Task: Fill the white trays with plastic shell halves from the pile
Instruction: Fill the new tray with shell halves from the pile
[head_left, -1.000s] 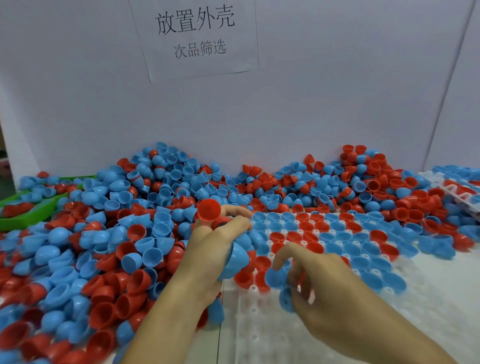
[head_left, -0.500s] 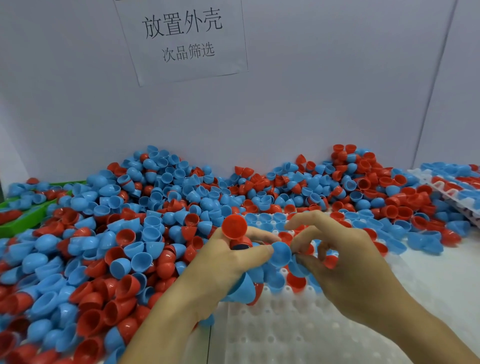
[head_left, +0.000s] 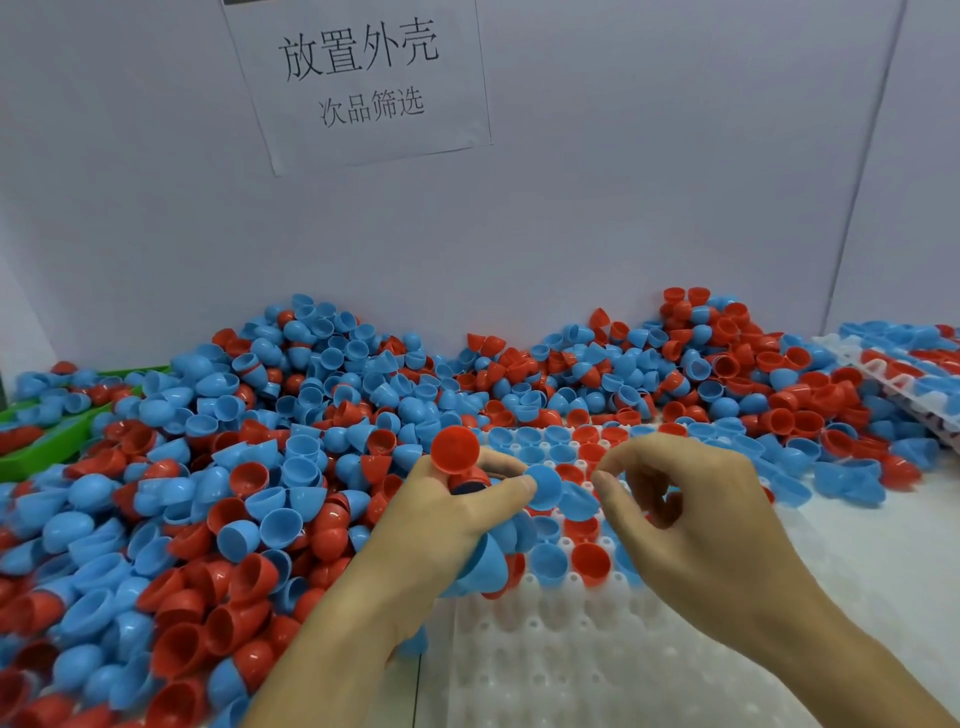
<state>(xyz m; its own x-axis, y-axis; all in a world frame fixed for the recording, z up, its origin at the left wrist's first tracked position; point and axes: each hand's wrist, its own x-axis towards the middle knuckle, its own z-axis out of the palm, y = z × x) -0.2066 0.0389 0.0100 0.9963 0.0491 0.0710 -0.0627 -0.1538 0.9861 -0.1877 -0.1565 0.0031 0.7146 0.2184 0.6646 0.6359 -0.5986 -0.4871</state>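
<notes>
Here the pile (head_left: 270, 467) of red and blue plastic shell halves covers the desk's left and back, banked against a pale wall (head_left: 623, 208) that bears a paper sign (head_left: 358, 78) with printed characters. The white tray (head_left: 571, 665) lies in front, its far rows filled with shells, its near sockets bare. The left hand (head_left: 441, 525) grips a stack of shells, a red shell (head_left: 455, 450) on top and a blue shell (head_left: 543, 487) at its thumb. The right hand (head_left: 691, 514) hovers just beside, fingers curled, thumb and forefinger close; whether it pinches anything I cannot tell. A green bin (head_left: 47, 447) sits far left, a second tray (head_left: 904, 374) far right.
</notes>
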